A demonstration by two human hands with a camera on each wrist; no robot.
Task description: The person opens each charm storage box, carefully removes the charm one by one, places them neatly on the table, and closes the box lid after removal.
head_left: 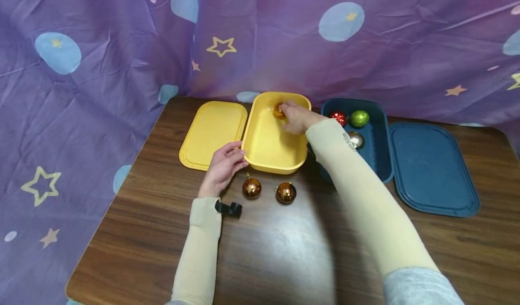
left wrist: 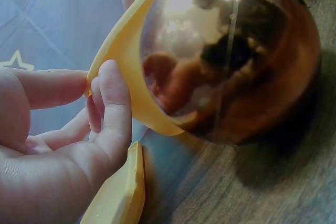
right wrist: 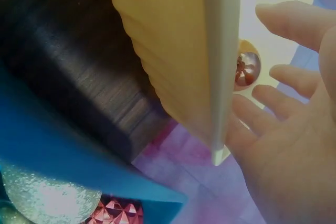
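Observation:
My left hand pinches the near left corner rim of a yellow plastic container between thumb and fingers. Over the inside of that container is my right hand, its fingers spread in the right wrist view. A shiny amber-brown Christmas ball lies in the container by those fingertips, not gripped. On the table in front of the container are two more brown balls, one on the left and one on the right. The left one looks large and close in the left wrist view.
A yellow lid lies left of the yellow container. To the right stands a blue container holding red, green and silver balls, with a blue lid beside it. A purple cloth hangs behind the table.

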